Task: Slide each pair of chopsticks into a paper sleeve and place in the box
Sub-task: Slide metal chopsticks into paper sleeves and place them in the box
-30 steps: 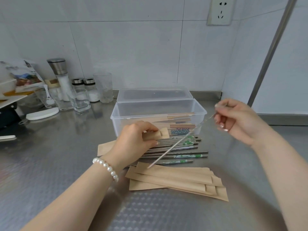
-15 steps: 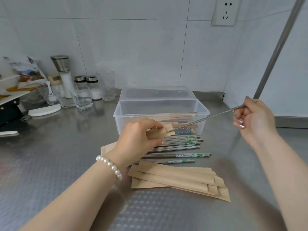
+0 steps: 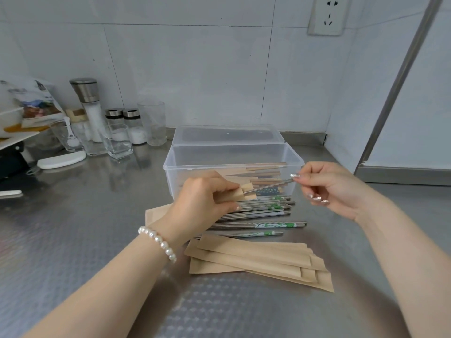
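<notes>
The left hand [image 3: 202, 198] pinches the sleeve [image 3: 244, 193] near its mouth; the right hand [image 3: 327, 189] pinches a chopstick [image 3: 271, 186] by its end. The paper looks limp, the steel stiff and slick, so gripping ends suits both.

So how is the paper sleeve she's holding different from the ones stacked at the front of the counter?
The held sleeve is gripped by the left hand in front of the box, while the stacked sleeves lie flat and untouched on the counter. A chopstick, pinched by the right hand, is partly inside the held sleeve; nothing sticks out of the stacked sleeves. All are the same plain brown paper.
</notes>
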The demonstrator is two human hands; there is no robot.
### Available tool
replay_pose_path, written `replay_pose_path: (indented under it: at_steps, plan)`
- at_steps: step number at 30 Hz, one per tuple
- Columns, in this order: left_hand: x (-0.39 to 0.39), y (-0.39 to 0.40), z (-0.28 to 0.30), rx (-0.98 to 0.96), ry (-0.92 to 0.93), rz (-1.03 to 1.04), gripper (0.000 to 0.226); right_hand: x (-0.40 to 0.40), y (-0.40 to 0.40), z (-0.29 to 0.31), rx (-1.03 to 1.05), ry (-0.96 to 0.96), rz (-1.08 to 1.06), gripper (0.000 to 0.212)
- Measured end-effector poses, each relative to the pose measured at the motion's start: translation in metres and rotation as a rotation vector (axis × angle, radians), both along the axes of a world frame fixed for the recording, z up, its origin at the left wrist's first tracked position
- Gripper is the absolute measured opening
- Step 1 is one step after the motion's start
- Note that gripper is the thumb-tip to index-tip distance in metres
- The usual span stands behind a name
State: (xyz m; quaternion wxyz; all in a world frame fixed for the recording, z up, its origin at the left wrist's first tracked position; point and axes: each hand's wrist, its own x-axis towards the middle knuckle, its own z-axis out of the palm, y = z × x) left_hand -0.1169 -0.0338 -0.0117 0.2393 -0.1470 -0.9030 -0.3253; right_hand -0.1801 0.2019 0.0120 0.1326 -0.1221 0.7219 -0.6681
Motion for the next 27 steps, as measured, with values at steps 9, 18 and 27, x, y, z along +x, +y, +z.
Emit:
replay_pose_path:
  at_steps: [9,18,27]
  plan:
    - [0.001,0.002,-0.002,-0.027,0.011,-0.058,0.041,0.007,-0.019,-0.008,0.197,0.061,0.153,0.011]
    - [0.000,0.002,-0.001,-0.028,0.035,-0.061,0.040,0.010,-0.025,-0.007,0.226,0.143,0.192,0.021]
    - [0.000,0.000,0.000,-0.020,0.015,-0.020,0.044,0.003,-0.009,-0.004,0.526,0.227,0.151,0.009]
